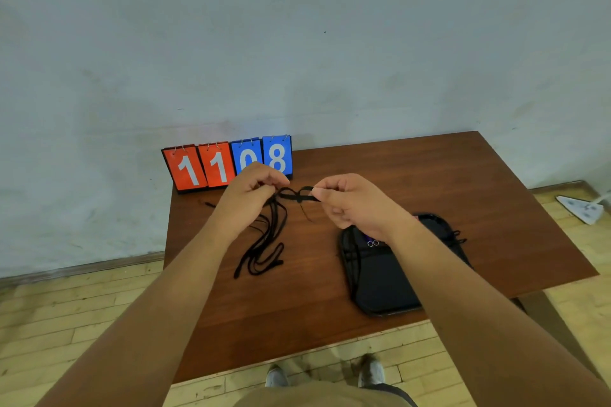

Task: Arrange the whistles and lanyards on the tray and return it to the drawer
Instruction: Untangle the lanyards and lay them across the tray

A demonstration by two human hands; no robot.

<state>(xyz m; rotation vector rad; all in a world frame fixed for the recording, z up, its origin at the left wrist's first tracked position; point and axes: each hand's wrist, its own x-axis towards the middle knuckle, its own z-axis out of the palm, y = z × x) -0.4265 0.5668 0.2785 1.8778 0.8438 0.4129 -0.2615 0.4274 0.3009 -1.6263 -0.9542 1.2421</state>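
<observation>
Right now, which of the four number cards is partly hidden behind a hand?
The blue 0 card: the left hand covers its bottom, while both red 1 cards and the blue 8 show fully.

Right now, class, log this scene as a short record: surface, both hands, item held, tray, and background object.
surface: brown wooden table
left hand: pinching the black lanyards
right hand: pinching the same cords, stretched between the hands
tray: black, on table at right, partly under the right forearm
background: flip scoreboard reading 11 08

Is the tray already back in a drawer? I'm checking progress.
No, the black tray lies on the wooden table, under the right forearm.
</observation>
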